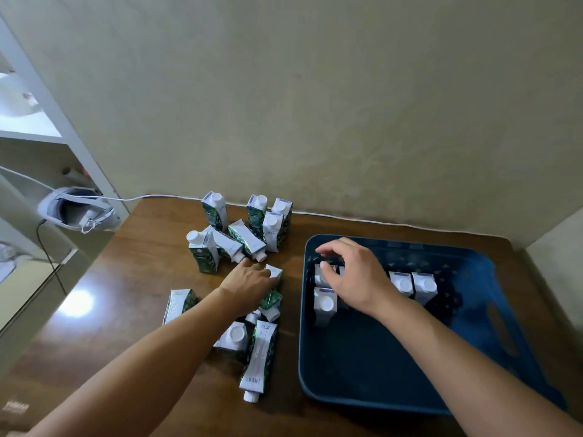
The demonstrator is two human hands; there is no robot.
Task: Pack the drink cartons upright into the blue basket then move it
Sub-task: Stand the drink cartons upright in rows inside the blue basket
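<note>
cartons half packed, both hands at work

we see our left hand at mid-frame, fingers curled round an upright carton in the loose pile on the table. our right hand reaches into the blue basket at the right of the frame, fingers bent over a packed carton in its upper left corner; we cannot tell whether it grips that carton or only touches it. another carton stands just below it, and a pair stands upright side by side further right in the basket. on the table, to the left of the basket, some cartons stand near the wall, others lie tipped over, and one long carton lies flat toward the bottom of the frame. a white cable runs along the wall edge of the table.
</note>
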